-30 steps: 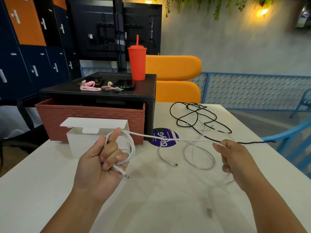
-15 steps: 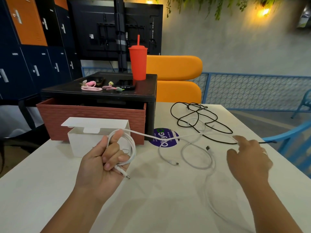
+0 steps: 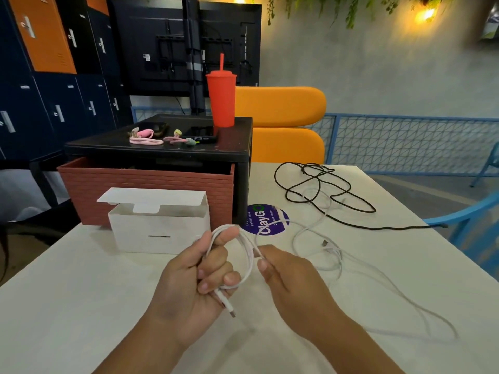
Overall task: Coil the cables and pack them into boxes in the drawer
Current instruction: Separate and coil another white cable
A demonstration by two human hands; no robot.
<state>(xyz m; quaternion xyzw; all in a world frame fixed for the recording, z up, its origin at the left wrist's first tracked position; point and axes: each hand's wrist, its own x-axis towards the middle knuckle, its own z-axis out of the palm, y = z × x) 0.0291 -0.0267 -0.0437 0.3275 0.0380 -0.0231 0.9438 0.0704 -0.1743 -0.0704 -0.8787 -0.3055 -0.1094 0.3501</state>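
Head view: one camera, looking down over the table [image 3: 81, 306].
Left grip [image 3: 194, 276]: clenched round a few loops of the white cable [image 3: 250, 259]; plug end pokes out below the fingers.
Right grip [image 3: 287, 279]: pinches the same cable just beside the coil, at its 3 o'clock.
Loose length: trails toward 4 o'clock, much of it uncoiled.
White box [image 3: 159, 234]: lid open, 11 o'clock of the hands; inside not visible.
Drawer [image 3: 145, 184]: pulled out behind the box, 12 o'clock.
Black cable [image 3: 324, 193]: tangled, 1 o'clock, untouched.
Progress: early, by my reading. First coil is part wound; boxing and the black cable are left.
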